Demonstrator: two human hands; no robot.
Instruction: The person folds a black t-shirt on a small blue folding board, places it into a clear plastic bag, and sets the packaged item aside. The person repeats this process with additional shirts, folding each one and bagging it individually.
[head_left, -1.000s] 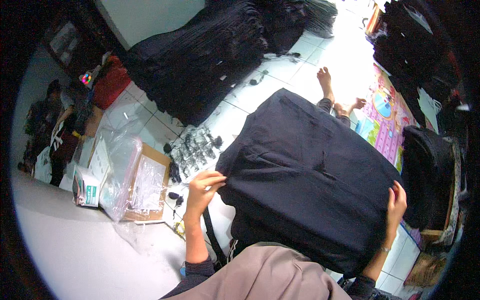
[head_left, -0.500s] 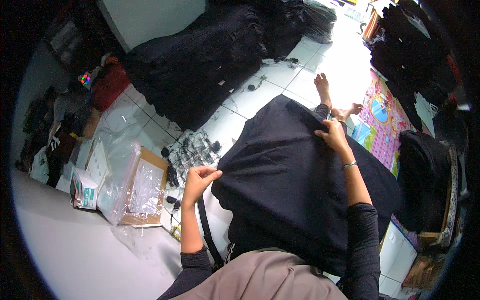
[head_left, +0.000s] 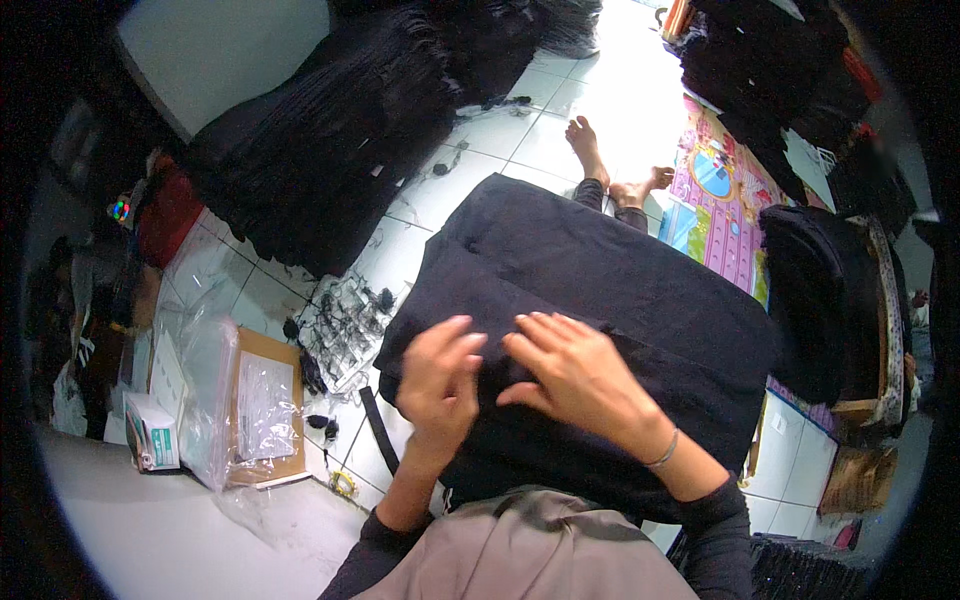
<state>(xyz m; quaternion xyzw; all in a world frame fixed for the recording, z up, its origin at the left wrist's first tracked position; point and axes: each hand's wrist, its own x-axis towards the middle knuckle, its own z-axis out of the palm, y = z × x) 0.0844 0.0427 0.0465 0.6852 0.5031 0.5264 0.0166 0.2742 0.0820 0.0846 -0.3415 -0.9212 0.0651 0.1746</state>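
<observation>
A large black cloth lies spread over my lap and legs, with creases and a fold line running across it. Above its left part is my left hand, fingers loosely bent and apart, a little blurred. Over the middle of the cloth, my right hand is palm down with its fingers stretched and thumb apart. Neither hand grips the fabric. Whether the fingertips touch it I cannot tell.
Big heaps of black cloth lie at the far left, and more black cloth sits at the right. A cardboard piece in clear plastic and a small box stand at left. Black thread scraps litter the tiled floor.
Both hands have let go of the cloth's edges and come together over its middle. The cloth now lies flatter, its far edge straighter. The view has shifted to the right.
</observation>
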